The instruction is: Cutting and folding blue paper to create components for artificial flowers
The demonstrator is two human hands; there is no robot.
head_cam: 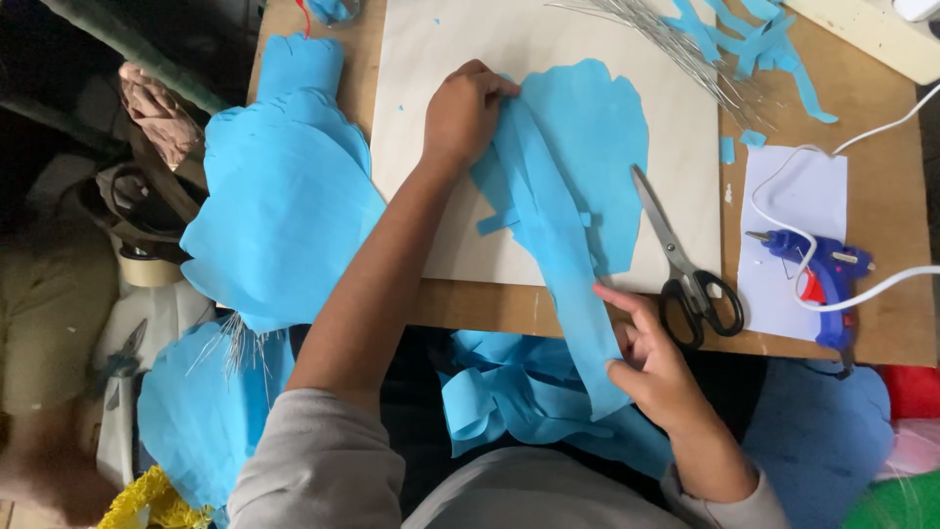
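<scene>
A long blue paper strip (pixel 563 250) runs from the pale board (pixel 431 59) down over the table's front edge. My left hand (pixel 462 113) presses the strip's upper end onto a wide blue paper petal (pixel 602 132) lying on the board. My right hand (pixel 651 358) pinches the strip's lower end near my lap. Black-handled scissors (pixel 685 269) lie shut on the board just right of the strip.
A blue glue gun (pixel 827 274) with a white cord rests on a white sheet (pixel 798 191) at right. Thin wires (pixel 676 54) and blue scraps lie at the back. More blue paper (pixel 279 196) hangs off the left edge.
</scene>
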